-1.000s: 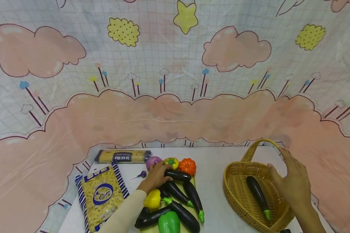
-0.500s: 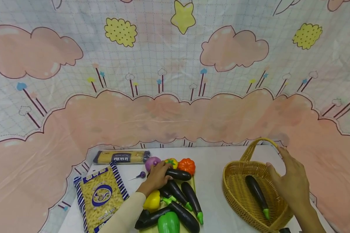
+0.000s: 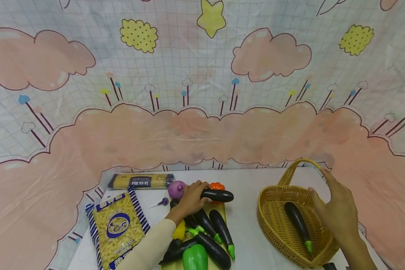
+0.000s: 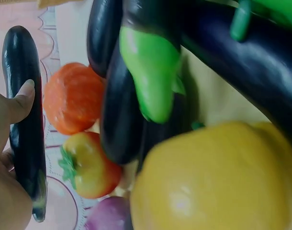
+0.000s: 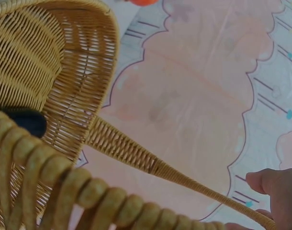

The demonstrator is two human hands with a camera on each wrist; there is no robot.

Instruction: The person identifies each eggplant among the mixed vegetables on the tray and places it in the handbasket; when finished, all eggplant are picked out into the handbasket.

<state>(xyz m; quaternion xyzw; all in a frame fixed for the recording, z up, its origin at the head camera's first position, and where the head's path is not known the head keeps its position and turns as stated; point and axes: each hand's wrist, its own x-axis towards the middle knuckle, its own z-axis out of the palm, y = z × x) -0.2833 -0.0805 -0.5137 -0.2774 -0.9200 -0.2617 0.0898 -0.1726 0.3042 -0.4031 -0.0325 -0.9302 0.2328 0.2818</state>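
My left hand [image 3: 191, 198] holds a dark eggplant [image 3: 219, 195] above the far end of the vegetable pile; in the left wrist view the thumb lies along this eggplant [image 4: 25, 129]. Below it, several eggplants [image 3: 221, 228], a green bell pepper [image 3: 195, 258] and a partly hidden yellow pepper [image 3: 179, 230] lie on a yellow board [image 3: 222, 207]. My right hand [image 3: 339, 212] grips the handle [image 3: 287, 176] of a heart-shaped wicker basket [image 3: 268, 230], its thumb held apart. One eggplant [image 3: 298, 227] with a green stem lies inside the basket.
A purple onion [image 3: 176, 190] and an orange pumpkin-like vegetable [image 3: 217, 186] sit at the back of the pile. A spaghetti pack [image 3: 140, 181], a pasta bag [image 3: 118, 225] and a small purple-topped pick [image 3: 163, 201] lie left. A patterned cloth [image 3: 202, 135] hangs behind the table.
My left hand has lifted the eggplant off the pile and moved it a little up and to the right. The right hand and the basket stay in place.
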